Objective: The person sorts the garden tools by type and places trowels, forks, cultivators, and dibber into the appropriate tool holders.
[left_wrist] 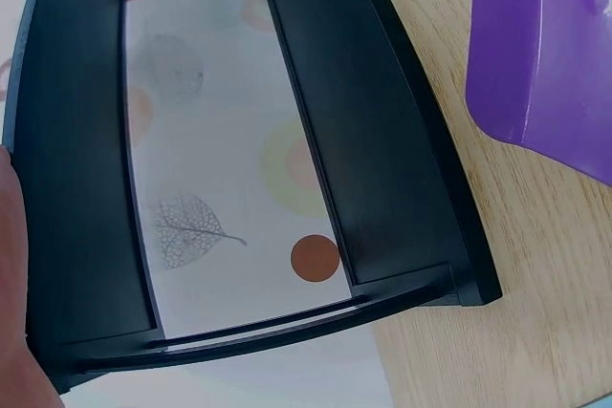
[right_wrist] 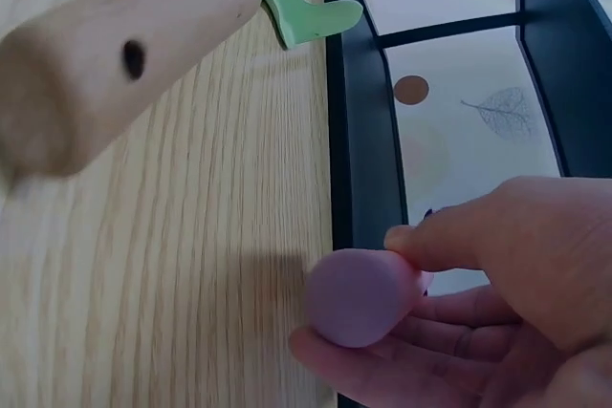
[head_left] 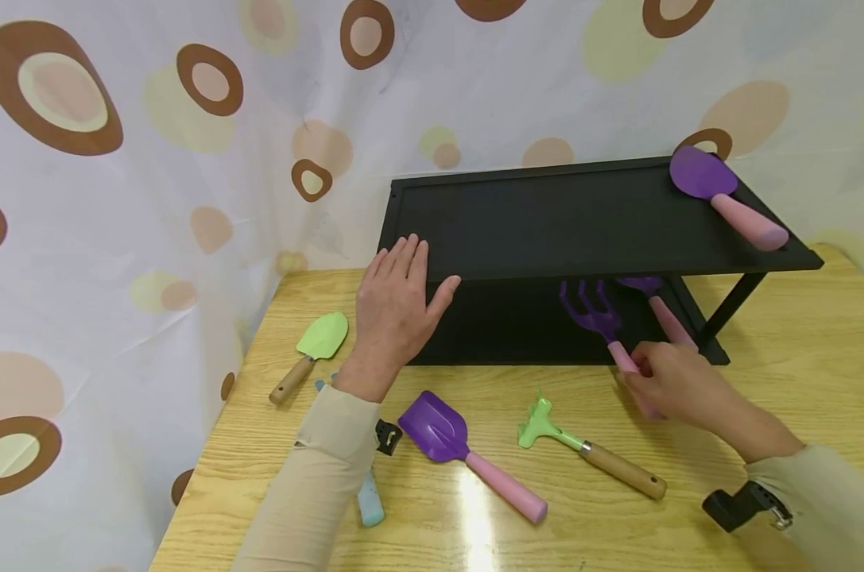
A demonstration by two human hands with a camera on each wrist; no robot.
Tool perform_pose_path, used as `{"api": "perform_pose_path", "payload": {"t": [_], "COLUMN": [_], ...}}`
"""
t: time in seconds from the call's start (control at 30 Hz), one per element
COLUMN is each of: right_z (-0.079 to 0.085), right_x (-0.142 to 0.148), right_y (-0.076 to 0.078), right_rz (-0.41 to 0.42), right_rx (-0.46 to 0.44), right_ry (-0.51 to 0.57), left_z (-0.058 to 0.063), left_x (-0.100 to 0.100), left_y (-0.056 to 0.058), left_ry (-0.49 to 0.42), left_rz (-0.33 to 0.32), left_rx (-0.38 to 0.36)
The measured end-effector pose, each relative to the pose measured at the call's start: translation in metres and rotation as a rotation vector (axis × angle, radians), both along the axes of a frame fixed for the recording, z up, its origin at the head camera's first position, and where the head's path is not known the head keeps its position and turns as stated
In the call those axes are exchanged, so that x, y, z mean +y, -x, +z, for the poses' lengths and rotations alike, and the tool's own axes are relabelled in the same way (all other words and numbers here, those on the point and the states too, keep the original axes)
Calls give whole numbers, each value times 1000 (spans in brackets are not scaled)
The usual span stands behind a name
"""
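Head view: the left hand (head_left: 396, 314) lies with fingers extended and thumb set apart over the front left part of a black shelf (head_left: 546, 226); it grips nothing. The right hand (head_left: 671, 385) pinches the pink handle of a purple fork (head_left: 596, 318) between thumb and fingers, confirmed in the right wrist view.

The fork's tines point into the space beneath the shelf's upper level, and its handle extends past the front edge. Whether the tines touch the lower level cannot be told. Just beside it, a second pink-handled tool (head_left: 671, 322) is partly hidden below the upper level. On top, at the right end, rests a purple scoop (head_left: 721, 199).

On the table (head_left: 811, 357), in front of the shelf, are a purple shovel (head_left: 467, 457) and a green rake (head_left: 585, 449). A green trowel (head_left: 322, 338) lies to the left; a blue tool (head_left: 370, 500) is mostly covered by the left arm. Patterned cloth (head_left: 210, 183) hangs behind.

Assessment: the step in hand appears to be placing the fork on the lower level. The next move calls for lowering the handle, clear of the neighbouring tool, before the fingers release.
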State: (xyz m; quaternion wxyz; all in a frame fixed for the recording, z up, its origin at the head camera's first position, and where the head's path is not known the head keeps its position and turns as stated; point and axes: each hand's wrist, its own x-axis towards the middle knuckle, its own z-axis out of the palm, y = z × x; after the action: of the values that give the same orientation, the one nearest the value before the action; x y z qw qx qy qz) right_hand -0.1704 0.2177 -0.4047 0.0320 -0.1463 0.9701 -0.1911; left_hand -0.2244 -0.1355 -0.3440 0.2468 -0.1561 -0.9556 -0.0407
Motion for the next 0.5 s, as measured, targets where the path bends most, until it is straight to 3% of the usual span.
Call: {"api": "perform_pose_path", "payload": {"t": [0.13,0.5], "right_z": [-2,0], "right_x": [-6,-26], "right_y": [8,20], "right_rz": [-17,-127], "right_rx": [5,-177], "right_ry": [4,24], "left_z": [-1,-2], "left_x": [0,1], "left_y": [1,1], "left_ry": [-2,-5], "left_rz": [2,-2], "left_rx": [5,16]}}
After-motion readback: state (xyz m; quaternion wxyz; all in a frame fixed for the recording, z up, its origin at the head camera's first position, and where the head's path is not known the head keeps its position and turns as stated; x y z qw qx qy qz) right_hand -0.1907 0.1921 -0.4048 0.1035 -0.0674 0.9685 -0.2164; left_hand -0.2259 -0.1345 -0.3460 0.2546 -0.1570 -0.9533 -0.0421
